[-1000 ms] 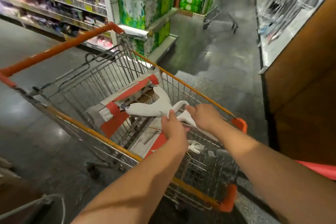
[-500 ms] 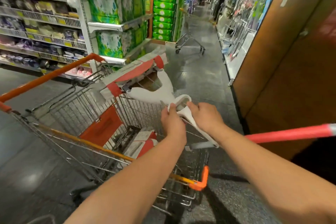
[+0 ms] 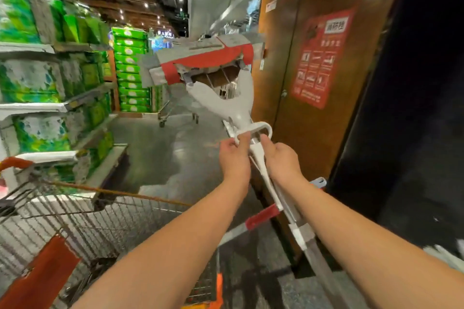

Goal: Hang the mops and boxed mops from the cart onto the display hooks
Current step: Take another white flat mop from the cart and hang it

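We see both forearms bare: the left arm [image 3: 175, 246] and the right arm [image 3: 364, 246] show uncovered skin all the way to the lower edge of the view. The left hand [image 3: 234, 158] and the right hand [image 3: 282, 160] are bare as well. Blur keeps us from telling finer details such as nails.

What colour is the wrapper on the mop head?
The wrapper is grey with a red band; the head view shows it best.

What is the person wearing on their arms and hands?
Nothing that shows. The left hand and right hand are bare, without gloves. Both forearms are uncovered right to the picture's edge: no sleeves, watch or bracelet. I see no rings on the fingers.
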Motion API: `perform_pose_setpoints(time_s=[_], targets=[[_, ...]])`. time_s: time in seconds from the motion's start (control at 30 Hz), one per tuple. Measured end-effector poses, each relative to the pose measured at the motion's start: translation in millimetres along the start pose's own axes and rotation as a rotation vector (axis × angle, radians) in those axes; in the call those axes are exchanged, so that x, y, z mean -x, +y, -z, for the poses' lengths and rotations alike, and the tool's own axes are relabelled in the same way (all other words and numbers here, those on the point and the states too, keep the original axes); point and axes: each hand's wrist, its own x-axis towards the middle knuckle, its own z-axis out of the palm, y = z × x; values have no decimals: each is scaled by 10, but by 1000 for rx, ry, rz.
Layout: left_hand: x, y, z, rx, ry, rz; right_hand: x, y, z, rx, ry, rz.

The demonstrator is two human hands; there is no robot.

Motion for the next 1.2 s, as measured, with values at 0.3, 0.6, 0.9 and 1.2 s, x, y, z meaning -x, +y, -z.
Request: perform_pose_setpoints(time_s=[0.3, 0.6, 0.9, 1.2], targets=[[-31, 423, -657, -28, -576, 97, -215, -365, 682, -201, 397, -74], [49, 844, -1252, -25, -935, 96, -263, -611, 1243, -293, 741, -165], [494, 1134, -2026, 61, -1201, 65, -112, -722, 2158, -223, 976, -120], [909, 1422, -2859, 249, -1280, -51, -239, -801, 3239, -80, 1028, 12]])
